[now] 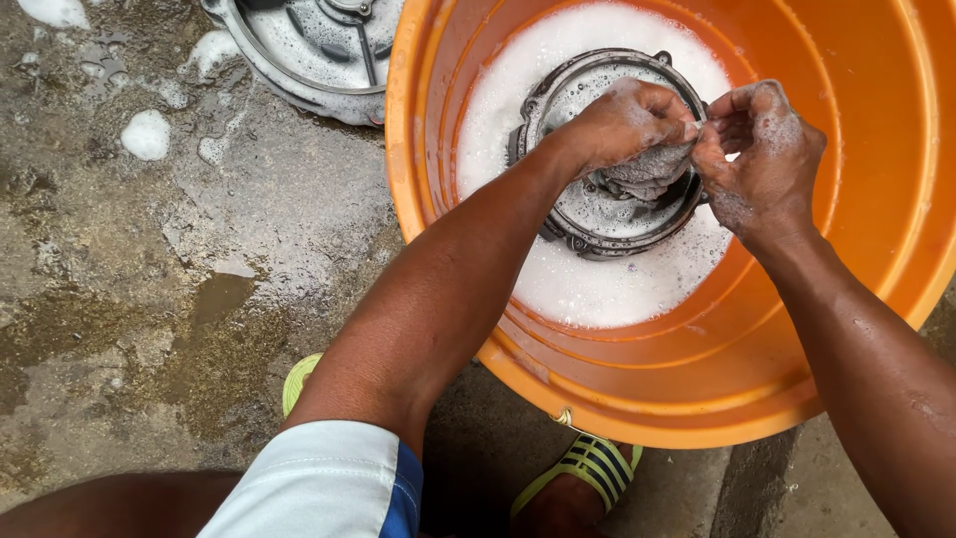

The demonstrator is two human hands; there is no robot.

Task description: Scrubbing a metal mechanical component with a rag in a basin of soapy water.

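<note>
Left hand presses a grey wet cloth into the round grey metal ring, right hand pinching its rim steady over the orange plastic tub of suds.

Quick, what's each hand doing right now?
Left hand: closed on a grey cloth.
Right hand: fingers curled, gripping the round metal part.

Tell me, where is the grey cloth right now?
The grey cloth is inside the orange bucket, pressed by the left hand onto the round metal part, beside the right hand.
</note>
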